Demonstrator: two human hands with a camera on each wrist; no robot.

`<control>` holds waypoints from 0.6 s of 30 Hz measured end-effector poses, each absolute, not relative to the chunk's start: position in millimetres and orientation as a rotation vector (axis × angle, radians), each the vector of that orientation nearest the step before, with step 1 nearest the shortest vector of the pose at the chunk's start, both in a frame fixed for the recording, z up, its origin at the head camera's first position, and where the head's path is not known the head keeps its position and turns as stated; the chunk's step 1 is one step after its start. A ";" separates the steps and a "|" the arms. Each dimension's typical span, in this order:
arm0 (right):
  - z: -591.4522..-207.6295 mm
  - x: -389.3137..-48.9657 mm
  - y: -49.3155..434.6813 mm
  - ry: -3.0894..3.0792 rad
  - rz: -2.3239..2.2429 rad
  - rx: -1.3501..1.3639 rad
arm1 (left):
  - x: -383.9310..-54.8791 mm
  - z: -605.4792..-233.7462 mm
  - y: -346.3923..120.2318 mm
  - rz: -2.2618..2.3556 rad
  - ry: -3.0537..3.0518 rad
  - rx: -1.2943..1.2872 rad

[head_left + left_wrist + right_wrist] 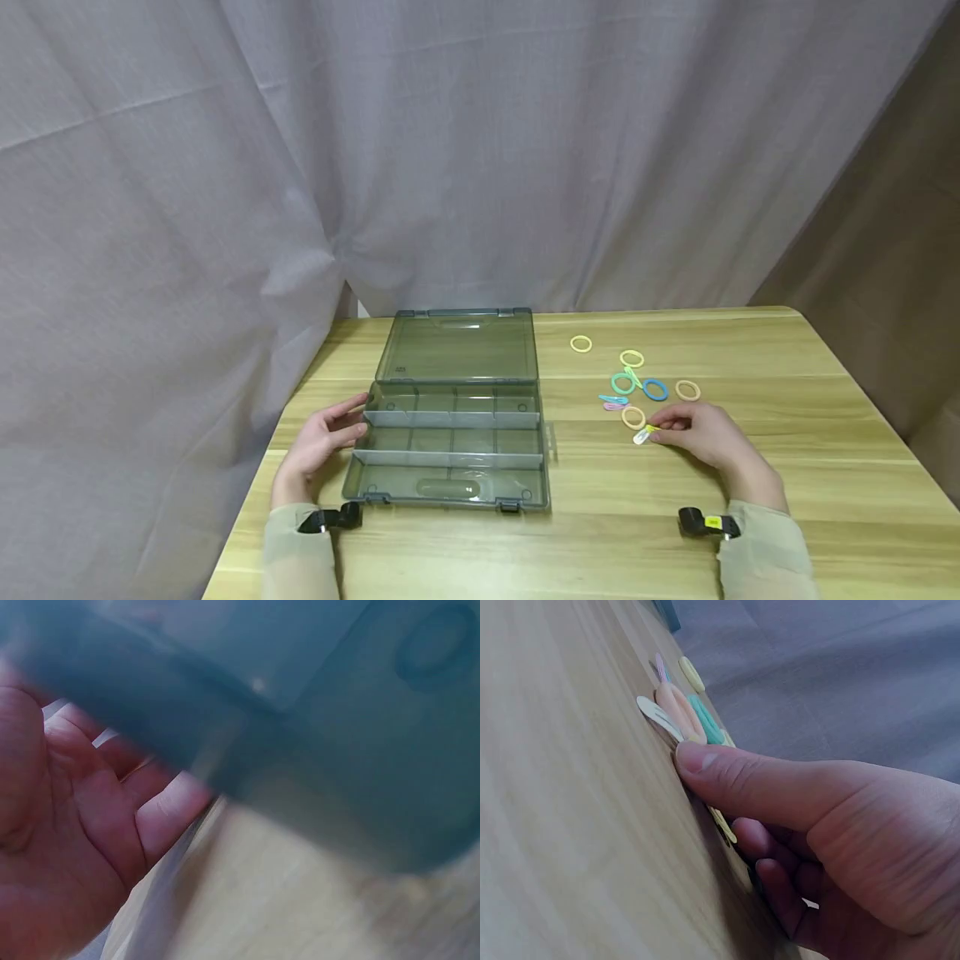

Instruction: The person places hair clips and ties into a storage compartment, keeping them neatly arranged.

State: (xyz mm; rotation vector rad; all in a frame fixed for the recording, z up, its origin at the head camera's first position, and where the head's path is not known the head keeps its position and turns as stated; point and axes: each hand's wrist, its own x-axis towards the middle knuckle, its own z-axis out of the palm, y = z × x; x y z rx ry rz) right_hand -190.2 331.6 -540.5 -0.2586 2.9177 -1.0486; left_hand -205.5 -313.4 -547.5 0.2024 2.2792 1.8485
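Observation:
My right hand (708, 435) pinches a white snap hair clip (641, 436) between thumb and fingers, low over the table. Yellow shows at the fingertips, and a yellow clip (724, 826) pokes out beneath them in the right wrist view. Just beyond lies a peach hair tie (625, 411). At the left side of a grey see-through compartment case (450, 458), my left hand (318, 446) has its fingertips against the wall, fingers loosely extended. The case's lid (457, 346) is laid back, away from me.
Around the peach tie lie a green tie (615, 389), a blue tie (656, 400), several yellowish ties, a lime clip (637, 380), a blue clip (611, 398) and a pink clip (615, 407). A grey curtain (465, 167) hangs behind the wooden table (615, 542).

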 end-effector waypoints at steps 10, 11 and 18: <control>-543.6 -187.0 333.4 2.938 -1.085 -0.307 | -202.9 -550.9 -314.7 1.849 2.274 0.204; -543.7 -186.7 334.0 2.936 -1.091 -0.304 | -202.9 -551.5 -314.7 1.847 2.272 0.200; -544.9 -186.3 339.6 2.894 -1.163 -0.255 | -204.3 -550.0 -313.7 1.849 2.272 0.205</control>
